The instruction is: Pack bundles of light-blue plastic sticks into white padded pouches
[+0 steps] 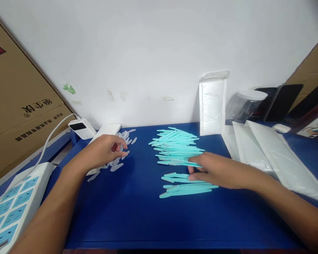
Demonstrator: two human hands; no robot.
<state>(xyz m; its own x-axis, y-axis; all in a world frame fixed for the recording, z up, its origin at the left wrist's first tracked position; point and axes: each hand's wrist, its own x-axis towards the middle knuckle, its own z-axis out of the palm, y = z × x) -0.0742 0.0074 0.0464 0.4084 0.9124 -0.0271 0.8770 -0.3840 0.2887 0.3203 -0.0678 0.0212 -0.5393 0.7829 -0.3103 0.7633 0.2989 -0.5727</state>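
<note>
"At the near left corner, what's there?"

"A white power strip (23, 198) with blue sockets, beside the left forearm."

"And farther in on the blue tabletop (127, 215)?"

"A small group of slim turquoise tools (187, 192), lying sideways. The right hand (216, 169) is just over their right ends."

"Is it gripping anything?"

"I can't tell. One turquoise tool (172, 162) at the near edge of the larger pile crosses its fingers, but whether they pinch it isn't clear. The thumb is lower, by the small group."

"The left hand (106, 150)?"

"Well apart from the right, thumb and forefinger curled with a gap between the tips, among small clear slips (117, 167). The turquoise tools are all to its right."

"The larger pile (177, 144)?"

"Between the hands, mostly beyond the right one's fingertips."

"Behind that?"

"A white padded mailer (213, 106) leaning on the pale wall (148, 53)."
</note>
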